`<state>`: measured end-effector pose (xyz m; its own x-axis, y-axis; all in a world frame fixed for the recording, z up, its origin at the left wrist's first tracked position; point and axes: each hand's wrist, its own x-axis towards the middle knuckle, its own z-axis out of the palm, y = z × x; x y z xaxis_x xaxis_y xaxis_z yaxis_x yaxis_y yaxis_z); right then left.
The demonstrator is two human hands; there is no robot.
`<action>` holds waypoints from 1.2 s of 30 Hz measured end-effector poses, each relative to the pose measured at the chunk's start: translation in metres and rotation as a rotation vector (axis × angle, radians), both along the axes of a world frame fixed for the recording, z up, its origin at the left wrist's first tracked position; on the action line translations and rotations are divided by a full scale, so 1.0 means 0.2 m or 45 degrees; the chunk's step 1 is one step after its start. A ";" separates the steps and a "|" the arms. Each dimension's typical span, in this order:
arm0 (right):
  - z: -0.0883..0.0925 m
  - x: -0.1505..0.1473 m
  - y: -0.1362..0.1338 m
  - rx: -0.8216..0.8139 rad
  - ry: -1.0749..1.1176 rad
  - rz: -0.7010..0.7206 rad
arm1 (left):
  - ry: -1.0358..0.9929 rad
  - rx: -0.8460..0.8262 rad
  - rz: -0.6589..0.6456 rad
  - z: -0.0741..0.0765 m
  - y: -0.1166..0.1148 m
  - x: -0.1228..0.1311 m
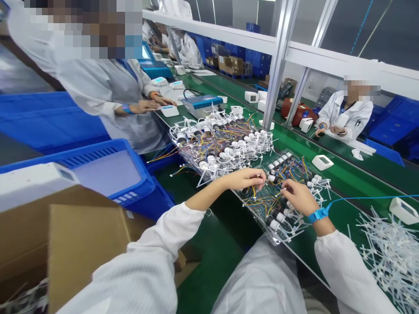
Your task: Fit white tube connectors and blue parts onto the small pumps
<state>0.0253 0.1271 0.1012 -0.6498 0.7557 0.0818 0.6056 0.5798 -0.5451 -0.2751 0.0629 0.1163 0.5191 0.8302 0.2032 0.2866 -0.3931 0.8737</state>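
My left hand (247,178) is closed over a clear plastic tray (273,239), its fingertips pressed together; what they hold, if anything, is too small to make out. Across from it, my right hand (299,198), with a blue wrist strap (318,215), is pinched near a small pale bit that I cannot identify. Below and between both hands lie black-and-white cylindrical parts (273,222) with thin white strips around them. Yellow, orange and blue wires (262,205) spread from these parts across the tray.
More wired cylinders (225,148) crowd trays to the left. Loose white strips (393,261) are heaped at the right. White device housings (322,162) stand on the green bench. A cardboard box (88,244) and blue bin (111,170) are at lower left. Co-workers sit at left and far right.
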 end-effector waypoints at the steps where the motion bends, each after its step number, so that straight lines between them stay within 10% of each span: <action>1: 0.01 0.02 0.01 -0.021 0.051 -0.051 | 0.006 -0.009 0.012 0.00 0.00 0.00; 13: 0.09 -0.01 0.26 -0.412 0.592 -0.269 | -0.308 -0.326 0.182 -0.12 0.01 -0.02; 20: 0.26 -0.13 0.32 -0.485 0.764 -0.203 | -0.401 -0.395 0.568 -0.26 0.08 0.07; 36: 0.66 -0.10 0.27 -0.354 1.108 -0.161 | -0.022 0.037 0.820 -0.18 0.15 0.16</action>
<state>0.0058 0.1810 0.2322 -0.3555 0.8827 0.3074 -0.0328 0.3169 -0.9479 -0.2431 0.0932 0.0798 -0.0847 0.9684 0.2344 0.4590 -0.1709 0.8718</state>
